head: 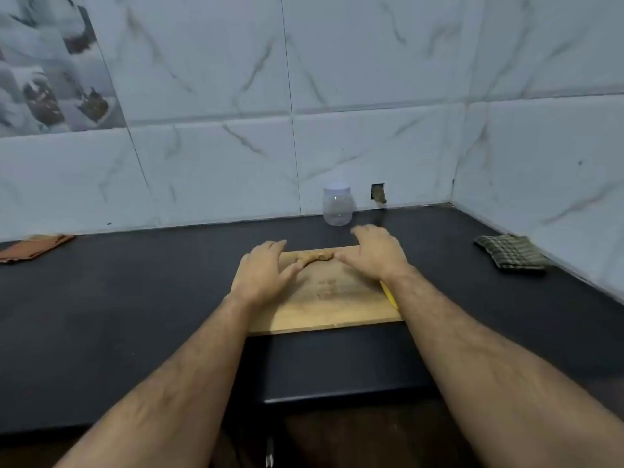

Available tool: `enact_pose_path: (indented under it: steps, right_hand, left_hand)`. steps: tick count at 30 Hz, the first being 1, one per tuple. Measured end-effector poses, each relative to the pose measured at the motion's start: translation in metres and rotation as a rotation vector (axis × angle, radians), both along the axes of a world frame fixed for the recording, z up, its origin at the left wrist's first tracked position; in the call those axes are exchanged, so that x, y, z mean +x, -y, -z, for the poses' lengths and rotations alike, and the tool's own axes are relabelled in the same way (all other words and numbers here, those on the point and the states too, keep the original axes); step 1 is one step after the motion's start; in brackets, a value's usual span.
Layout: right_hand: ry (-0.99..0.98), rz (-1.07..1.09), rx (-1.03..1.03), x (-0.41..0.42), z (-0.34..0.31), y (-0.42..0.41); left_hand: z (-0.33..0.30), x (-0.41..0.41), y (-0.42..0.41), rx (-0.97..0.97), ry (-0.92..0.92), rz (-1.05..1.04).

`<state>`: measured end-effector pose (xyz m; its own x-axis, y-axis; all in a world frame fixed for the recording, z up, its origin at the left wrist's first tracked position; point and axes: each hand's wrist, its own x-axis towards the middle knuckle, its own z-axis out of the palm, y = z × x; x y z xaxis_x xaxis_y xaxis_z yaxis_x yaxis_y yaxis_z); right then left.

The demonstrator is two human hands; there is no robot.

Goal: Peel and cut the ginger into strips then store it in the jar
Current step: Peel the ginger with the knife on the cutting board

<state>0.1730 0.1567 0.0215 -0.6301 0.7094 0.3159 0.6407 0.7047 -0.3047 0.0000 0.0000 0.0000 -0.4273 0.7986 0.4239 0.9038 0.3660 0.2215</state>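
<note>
- Head view: a wooden cutting board (332, 298) lies at the centre of the dark bench (135, 298).
- The ginger (315, 257) rests at the board's 12 o'clock edge, unpeeled.
- Left hand (261, 273), fingers spread and relaxed, lies at the board's 9 o'clock side, thumb touching the ginger.
- Right hand (374, 253), fingers loosely extended, sits at 1 o'clock, thumb at the ginger's end.
- The lidded clear jar (337, 204) stands beyond at 12 o'clock, against the tiled wall (371, 96).
- A yellow object (390, 295) shows at 3 o'clock, partly hidden.
- A checked cloth (510, 253) lies far right; an orange cloth (33, 246) far left.
</note>
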Motion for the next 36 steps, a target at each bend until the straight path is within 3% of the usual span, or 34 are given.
enact_pose_path:
  steps: [8,13,24,36]
  right_hand:
    - [-0.091,0.047,0.047,0.045,0.015,0.055]
    - [-0.052,0.037,0.070,0.065,0.021,0.066]
    - [0.019,0.206,0.022,0.079,0.023,0.046]
    - [-0.002,0.217,-0.077,0.048,0.025,0.036]
  left_hand:
    - [0.014,0.062,0.029,0.089,0.052,0.026]
    - [0.025,0.077,0.036,0.092,0.051,0.049]
    - [0.016,0.075,0.019,0.126,0.070,0.037]
    - [0.011,0.046,-0.026,0.112,0.140,-0.003]
